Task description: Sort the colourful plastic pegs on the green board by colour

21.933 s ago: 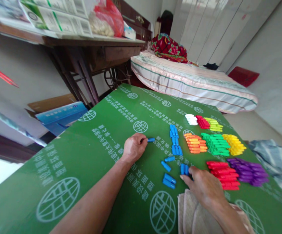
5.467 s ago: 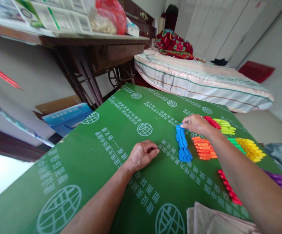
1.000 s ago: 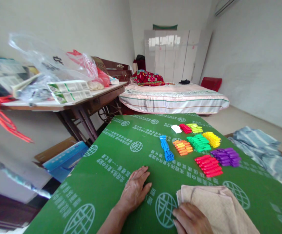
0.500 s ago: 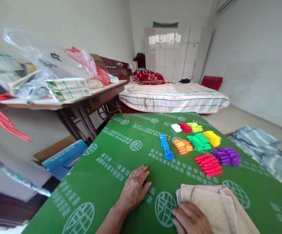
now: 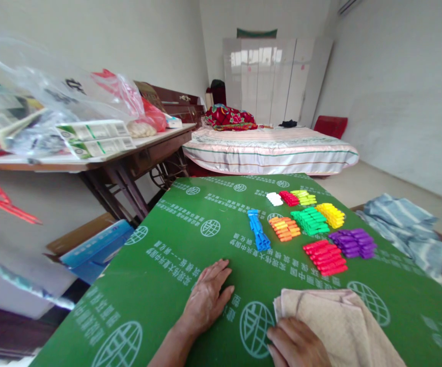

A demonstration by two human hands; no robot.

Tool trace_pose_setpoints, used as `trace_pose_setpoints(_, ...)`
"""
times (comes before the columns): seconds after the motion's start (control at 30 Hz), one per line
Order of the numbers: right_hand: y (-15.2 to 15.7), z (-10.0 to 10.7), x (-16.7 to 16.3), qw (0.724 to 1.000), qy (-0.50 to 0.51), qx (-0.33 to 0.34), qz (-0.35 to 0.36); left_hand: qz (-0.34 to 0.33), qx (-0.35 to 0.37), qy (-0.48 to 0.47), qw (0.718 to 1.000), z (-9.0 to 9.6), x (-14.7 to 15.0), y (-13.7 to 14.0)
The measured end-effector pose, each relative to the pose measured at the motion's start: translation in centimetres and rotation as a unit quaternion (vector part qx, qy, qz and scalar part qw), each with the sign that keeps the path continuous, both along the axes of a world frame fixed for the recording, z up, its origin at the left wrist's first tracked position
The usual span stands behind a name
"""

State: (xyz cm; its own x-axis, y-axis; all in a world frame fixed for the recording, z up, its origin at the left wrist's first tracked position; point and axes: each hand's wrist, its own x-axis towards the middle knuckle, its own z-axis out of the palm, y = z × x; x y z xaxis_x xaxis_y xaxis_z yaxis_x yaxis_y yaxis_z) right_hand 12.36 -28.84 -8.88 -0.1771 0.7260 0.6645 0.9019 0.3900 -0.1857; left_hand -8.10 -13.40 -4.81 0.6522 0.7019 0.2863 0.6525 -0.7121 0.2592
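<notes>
My left hand [image 5: 208, 295] lies flat on the green board [image 5: 175, 244], fingers stretched out and thumb apart, with nothing in it. At the near edge, my right hand [image 5: 299, 342] is on the left side of a folded beige cloth [image 5: 333, 316], its fingers curled together over the cloth's edge. Beyond the hands lie neat groups of small plastic pegs: blue [image 5: 259, 232], orange [image 5: 284, 228], green [image 5: 310, 220], red [image 5: 325, 256], purple [image 5: 353, 242] and yellow [image 5: 330, 214]. Smaller white [image 5: 274, 199], dark red [image 5: 288, 198] and yellow-green [image 5: 303, 197] groups sit farther back.
On the left stands a sewing-machine table [image 5: 140, 148] with plastic bags [image 5: 72, 97] and small boxes [image 5: 94, 137]. Below it is a blue carton [image 5: 99, 250]. A bed [image 5: 270, 150] lies past the board, and blue striped fabric [image 5: 404, 229] is heaped at the right.
The view has shifted slightly, so the whole scene sits a little farther left and up. Both hands, the cloth and the peg groups keep their places.
</notes>
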Motion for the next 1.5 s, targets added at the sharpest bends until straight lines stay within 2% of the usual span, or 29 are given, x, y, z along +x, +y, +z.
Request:
trace_pose_setpoints(0.27, 0.3, 1.4, -0.3, 1.000, 0.016, -0.018, 0.012, -0.005, 0.016, 0.001, 1.000, -0.3, 0.0, 0.5)
trace_pose_setpoints(0.47, -0.1, 3.5, -0.4, 0.994, 0.048, -0.093, 0.003, -0.018, 0.031, 0.000, 0.999, -1.3, -0.1, 1.5)
trace_pose_setpoints(0.6, -0.3, 4.4, -0.2, 0.991, 0.030, -0.130, -0.001, -0.034, 0.048, -0.011, 0.998, -2.0, -0.1, 2.3)
trace_pose_setpoints(0.8, -0.3, 5.4, 0.2, 0.992, 0.025, -0.122, 0.002, -0.046, 0.063, -0.020, 0.997, -2.2, 0.1, 3.0)
trace_pose_setpoints(1.07, -0.3, 6.5, 2.2, 0.993, 0.070, -0.094, -0.021, -0.046, 0.058, -0.012, 0.997, -2.0, 0.1, 3.0)
trace_pose_setpoints(1.27, -0.4, 7.0, 5.2, 0.990, 0.087, -0.066, -0.091, -0.041, 0.056, -0.014, 0.997, -2.0, 0.1, 2.9)
trace_pose_setpoints(1.5, -0.1, 6.4, 10.2, 0.965, 0.065, -0.072, -0.245, -0.051, 0.064, -0.006, 0.997, -1.7, 0.1, 2.7)
